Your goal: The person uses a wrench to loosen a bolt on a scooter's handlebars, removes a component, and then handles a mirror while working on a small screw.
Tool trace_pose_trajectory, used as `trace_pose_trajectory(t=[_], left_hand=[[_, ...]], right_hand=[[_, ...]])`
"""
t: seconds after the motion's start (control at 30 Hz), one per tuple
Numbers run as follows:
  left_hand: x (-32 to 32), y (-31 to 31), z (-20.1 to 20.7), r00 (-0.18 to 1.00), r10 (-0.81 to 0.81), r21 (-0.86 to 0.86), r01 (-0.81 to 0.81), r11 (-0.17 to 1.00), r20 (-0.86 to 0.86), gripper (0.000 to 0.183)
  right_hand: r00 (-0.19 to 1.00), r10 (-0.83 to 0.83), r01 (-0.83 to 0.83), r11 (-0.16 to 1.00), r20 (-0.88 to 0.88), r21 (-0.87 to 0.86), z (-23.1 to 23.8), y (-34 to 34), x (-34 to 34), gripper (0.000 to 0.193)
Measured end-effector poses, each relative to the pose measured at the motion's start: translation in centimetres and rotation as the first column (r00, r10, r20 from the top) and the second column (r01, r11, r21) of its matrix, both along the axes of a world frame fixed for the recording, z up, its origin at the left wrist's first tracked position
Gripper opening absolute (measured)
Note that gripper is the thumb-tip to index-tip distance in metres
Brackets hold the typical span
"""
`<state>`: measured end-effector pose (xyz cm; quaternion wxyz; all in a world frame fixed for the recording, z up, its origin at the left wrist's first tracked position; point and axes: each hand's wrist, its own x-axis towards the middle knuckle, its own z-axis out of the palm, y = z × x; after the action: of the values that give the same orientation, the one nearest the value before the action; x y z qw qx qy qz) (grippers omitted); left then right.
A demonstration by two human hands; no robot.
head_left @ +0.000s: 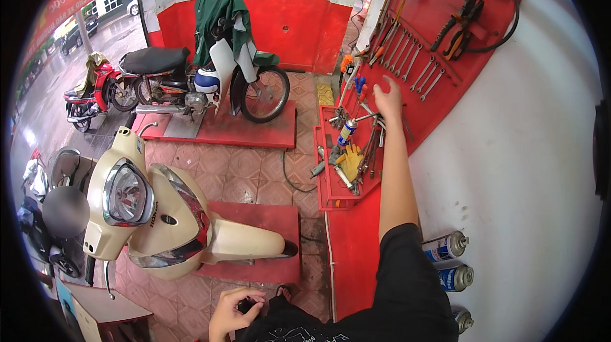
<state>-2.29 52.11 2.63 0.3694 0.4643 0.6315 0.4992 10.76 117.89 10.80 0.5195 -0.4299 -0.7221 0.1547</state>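
Note:
My right arm stretches up toward the red wall-mounted tool board (471, 81). My right hand (388, 101) is open there, thumb and forefinger apart, with nothing seen in it. Just left of its fingers stand red and blue tool handles (361, 85). Below it a red metal rack (323, 179) holds a spray can (347, 132), yellow gloves (350, 162) and several metal tools. Several wrenches (407, 55) hang on the board in a row, beside orange-and-black pliers (461, 27). Low in front of my body, my left hand (234, 315) is closed around a small black object (246, 304), mostly hidden by the fingers.
A cream scooter (172, 227) stands on a low red platform (254, 211) to my left. Farther back, a motorbike (184, 81) partly draped with a green cloth (219, 17) is on another red platform (267, 133). Spray cans (449, 246) line the right wall.

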Motion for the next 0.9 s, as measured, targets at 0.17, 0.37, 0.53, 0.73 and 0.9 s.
trace_pose_trajectory(t=[0.17,0.37,0.53,0.73,0.9], left_hand=[[-0.2,0.6,-0.1,0.999,0.016,-0.010,-0.017,1.000,-0.044,0.026],[-0.3,-0.3,0.2,0.999,0.046,-0.035,-0.047,0.998,-0.021,0.029],[1.3,0.8,1.6,0.993,0.116,-0.018,-0.116,0.993,-0.029,0.025],[1.8,1.4,1.2,0.994,0.098,0.005,-0.098,0.995,-0.049,0.026],[1.6,1.5,1.0,0.998,0.057,-0.087,-0.054,0.995,0.036,0.029]], right_hand=[[0.998,0.064,-0.063,0.997,0.021,-0.045,0.4,5.7,-0.1,0.063],[0.975,-0.103,0.094,0.994,0.199,0.052,3.1,9.9,-2.1,0.081],[0.960,-0.147,0.153,0.988,0.239,-0.010,3.6,13.7,-1.6,0.089],[0.998,0.010,-0.030,0.921,-0.055,-0.389,3.7,15.0,-1.2,0.087],[0.939,0.090,-0.275,0.778,-0.332,-0.565,3.3,14.7,-1.4,0.084]])
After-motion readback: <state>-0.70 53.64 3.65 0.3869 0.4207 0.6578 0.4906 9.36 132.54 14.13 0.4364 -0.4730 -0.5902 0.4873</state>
